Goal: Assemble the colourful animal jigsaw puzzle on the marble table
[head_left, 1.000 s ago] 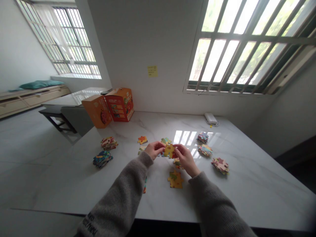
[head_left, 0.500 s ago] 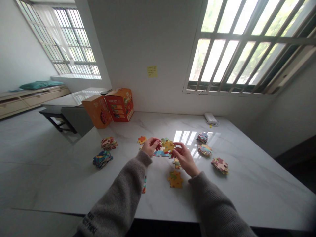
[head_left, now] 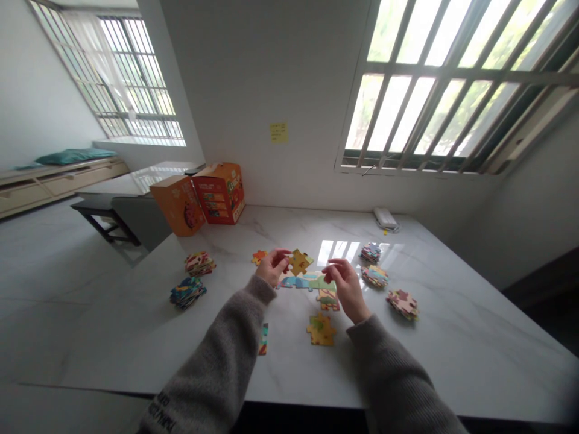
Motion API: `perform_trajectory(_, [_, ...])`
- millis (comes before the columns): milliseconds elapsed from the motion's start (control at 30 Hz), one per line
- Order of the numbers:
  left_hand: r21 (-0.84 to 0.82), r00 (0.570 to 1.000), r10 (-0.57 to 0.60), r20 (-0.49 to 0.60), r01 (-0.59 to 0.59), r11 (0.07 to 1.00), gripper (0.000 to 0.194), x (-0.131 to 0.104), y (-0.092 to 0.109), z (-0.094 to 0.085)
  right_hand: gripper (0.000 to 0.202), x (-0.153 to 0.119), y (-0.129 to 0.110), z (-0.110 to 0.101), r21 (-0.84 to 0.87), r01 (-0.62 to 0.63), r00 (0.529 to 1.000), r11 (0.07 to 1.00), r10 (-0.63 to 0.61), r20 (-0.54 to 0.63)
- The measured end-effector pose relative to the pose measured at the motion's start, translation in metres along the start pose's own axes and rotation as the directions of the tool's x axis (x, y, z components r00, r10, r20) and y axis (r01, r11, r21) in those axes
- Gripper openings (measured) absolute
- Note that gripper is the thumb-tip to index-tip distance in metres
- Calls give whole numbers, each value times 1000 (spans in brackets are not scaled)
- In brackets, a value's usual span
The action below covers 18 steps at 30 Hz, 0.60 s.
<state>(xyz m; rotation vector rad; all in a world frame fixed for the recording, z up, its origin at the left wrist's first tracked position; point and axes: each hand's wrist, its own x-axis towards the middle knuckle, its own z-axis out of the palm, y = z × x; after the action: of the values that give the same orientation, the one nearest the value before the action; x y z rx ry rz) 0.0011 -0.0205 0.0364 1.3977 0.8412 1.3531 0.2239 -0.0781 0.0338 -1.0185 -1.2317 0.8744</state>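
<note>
My left hand pinches a yellow jigsaw puzzle piece by its left edge, holding it up above the table. My right hand is apart from that piece, its fingers parted with nothing between them. Below the hands lies a joined strip of puzzle pieces in blue and green, partly covered by the left hand. Another joined piece runs down from its right end. Nearer to me a loose yellow-orange piece lies flat. An orange piece shows behind my left hand.
Piles of puzzle pieces stand at left, a reddish one and a blue one. At right are more piles. Orange boxes and a white power strip sit at the back. My left sleeve partly hides a piece.
The yellow piece has moved left and up with my left hand and looks turned. My right hand has let go of it and moved right, uncovering more of the strip.
</note>
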Motion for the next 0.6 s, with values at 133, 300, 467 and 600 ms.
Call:
perform_trajectory(133, [-1, 985, 25, -168, -25, 1000, 38, 6, 3, -11, 20, 6, 4, -13, -30, -6, 990, 1000, 2, -138])
perform_trajectory(300, [10, 997, -55, 57, 54, 998, 42, -3, -6, 5, 35, -3, 6, 3, -98, -3, 989, 995, 17, 146])
perform_trajectory(467, [11, 981, -74, 177, 73, 997, 38, -13, -11, 20, 33, -11, 10, 18, -75, -41, 966, 996, 58, 252])
perform_trajectory(600, [29, 982, -77, 173, 73, 997, 34, -13, -10, 19, 30, -8, 12, 15, -87, -45, 970, 995, 65, 235])
